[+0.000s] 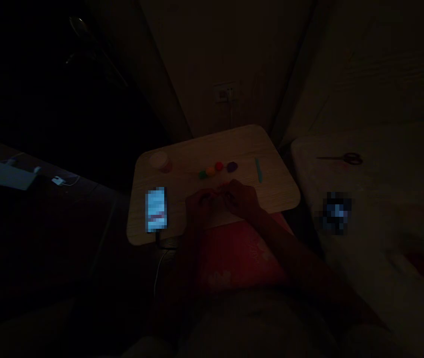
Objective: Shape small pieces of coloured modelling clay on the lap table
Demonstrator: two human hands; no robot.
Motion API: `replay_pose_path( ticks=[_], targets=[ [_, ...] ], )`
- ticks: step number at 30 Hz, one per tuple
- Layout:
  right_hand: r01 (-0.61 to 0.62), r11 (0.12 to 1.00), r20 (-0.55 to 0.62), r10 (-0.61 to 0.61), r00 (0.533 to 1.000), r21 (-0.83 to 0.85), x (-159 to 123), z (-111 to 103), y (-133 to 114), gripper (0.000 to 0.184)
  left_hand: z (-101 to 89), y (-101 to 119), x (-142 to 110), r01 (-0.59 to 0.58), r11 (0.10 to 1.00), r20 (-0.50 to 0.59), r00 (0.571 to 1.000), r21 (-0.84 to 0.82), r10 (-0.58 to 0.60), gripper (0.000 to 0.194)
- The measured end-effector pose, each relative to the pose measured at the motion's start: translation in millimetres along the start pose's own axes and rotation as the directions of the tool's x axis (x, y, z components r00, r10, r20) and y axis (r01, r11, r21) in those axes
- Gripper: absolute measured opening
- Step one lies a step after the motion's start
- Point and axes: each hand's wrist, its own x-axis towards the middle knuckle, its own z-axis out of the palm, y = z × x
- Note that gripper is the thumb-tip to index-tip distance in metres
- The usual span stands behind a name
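The light is very dim. My left hand and my right hand meet over the near part of a small wooden table. Their fingers are closed together around a small red piece of clay, mostly covered by the fingertips. Just beyond them, soft-looking lumps stand in a slanting row: a green one, an orange one, a red one and a purple one. A teal modelling tool lies to the right of the row.
A pale tub stands at the table's back left. A phone with a lit, blurred screen lies at the left, a cable below it. Scissors and a blurred dark object lie on the right-hand surface. The wall has a socket.
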Motion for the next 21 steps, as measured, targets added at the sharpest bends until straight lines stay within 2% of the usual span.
replay_pose_path(
  ticks=[8, 14, 21],
  targets=[
    [0.019, 1.000, -0.016, -0.019, 1.000, -0.008, 0.8, -0.6, -0.8, 0.012, 0.1, 1.4, 1.1, 0.009, 1.000, 0.031, 0.999, 0.026, -0.010, 0.026],
    [0.021, 1.000, -0.022, -0.021, 1.000, -0.010, -0.1, 0.7, 0.8, 0.011, 0.1, 1.0, 1.8, -0.063, 0.998, 0.051, 0.997, 0.007, 0.063, 0.016],
    [-0.008, 1.000, 0.023, 0.007, 1.000, 0.008, 1.0, -1.5, -1.2, 0.013, 0.8, 1.7, 0.5, -0.009, 1.000, 0.037, 0.999, -0.009, 0.009, 0.014]
  ],
)
